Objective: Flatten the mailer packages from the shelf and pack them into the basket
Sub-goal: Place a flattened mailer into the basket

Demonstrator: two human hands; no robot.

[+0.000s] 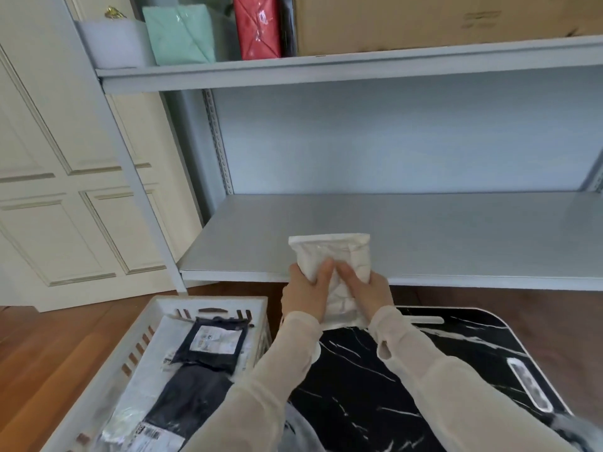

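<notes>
Inside the basket [208, 301] lie dark mailers [213, 345]. Just right of the basket, the left grip [305, 295] curls around 1 white mailer [332, 252], thumb on top; farther right of the basket, the right grip [372, 290] clasps its other side.

Left hand [305, 296] and right hand [372, 290] are bare; thin cream sleeves [287, 353] end behind the fingers [324, 273], the right one slit.

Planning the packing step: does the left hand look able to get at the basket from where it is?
Probably yes. The left hand grips the white mailer just beyond the basket's far right corner; the basket's top is open, and nothing stands between them.
</notes>
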